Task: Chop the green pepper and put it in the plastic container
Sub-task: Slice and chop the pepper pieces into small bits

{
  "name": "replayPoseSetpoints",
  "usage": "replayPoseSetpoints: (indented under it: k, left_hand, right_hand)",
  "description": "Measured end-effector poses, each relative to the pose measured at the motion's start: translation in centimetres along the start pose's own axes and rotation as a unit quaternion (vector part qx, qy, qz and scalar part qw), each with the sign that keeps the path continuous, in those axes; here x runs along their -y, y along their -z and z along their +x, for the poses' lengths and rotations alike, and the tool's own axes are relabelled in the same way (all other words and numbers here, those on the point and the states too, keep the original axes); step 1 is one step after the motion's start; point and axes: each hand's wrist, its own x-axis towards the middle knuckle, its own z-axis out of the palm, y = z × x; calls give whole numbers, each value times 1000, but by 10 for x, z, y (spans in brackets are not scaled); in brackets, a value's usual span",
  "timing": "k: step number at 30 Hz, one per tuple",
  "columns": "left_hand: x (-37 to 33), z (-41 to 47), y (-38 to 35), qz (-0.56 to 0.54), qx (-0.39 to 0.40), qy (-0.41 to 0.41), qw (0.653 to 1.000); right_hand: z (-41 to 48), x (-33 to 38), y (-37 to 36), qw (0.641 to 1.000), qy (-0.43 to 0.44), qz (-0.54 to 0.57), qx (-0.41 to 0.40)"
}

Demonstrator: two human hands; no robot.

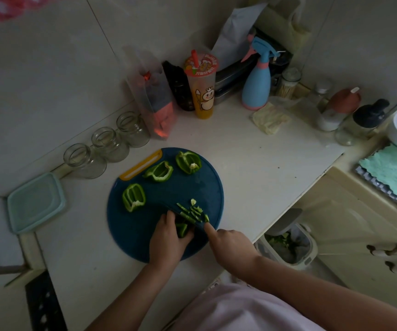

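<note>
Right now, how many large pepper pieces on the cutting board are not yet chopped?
3, besides the one the left hand holds down: left pepper piece by the cutting board edge, middle pepper piece near the yellow handle, far pepper piece. More may hide under the hand.

The pale tabletop (252,158) carries a round dark-blue cutting board (133,235) near its front edge, with a lidded plastic container (35,203) well to the left of it in the corner. Three empty glass jars (109,144) stand in a row along the left wall. Farther back stand a clear bag (153,101), a dark jar (179,89), a printed drink cup (202,91) and a blue spray bottle (256,89), while a folded pale cloth (270,120), a red-capped jar (338,108) and a black-capped jar (362,123) sit toward the right.
</note>
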Motion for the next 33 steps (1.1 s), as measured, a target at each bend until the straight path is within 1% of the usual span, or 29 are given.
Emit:
replayPoseSetpoints:
  k: [9,17,22,27,30,33]
  left_hand:
    - [2,0,-2,-16,3,14,1000]
    - [5,2,-3,11,19,7,1000]
    - [3,4,0,16,32,8,999]
    - [7,1,4,16,57,-17,998]
    - [10,-1,4,6,42,-38,998]
    - [10,-1,2,-7,21,-38,999]
  right_hand:
    - [4,3,0,1000,1,3,12]
    - [12,6,6,996,-23,62,54]
    - [23,16,8,997,-18,59,42]
    - [37,26,11,997,1,76,16]
    - [35,20,13,995,-14,96,17]
    - [31,10,18,992,-28,121,13]
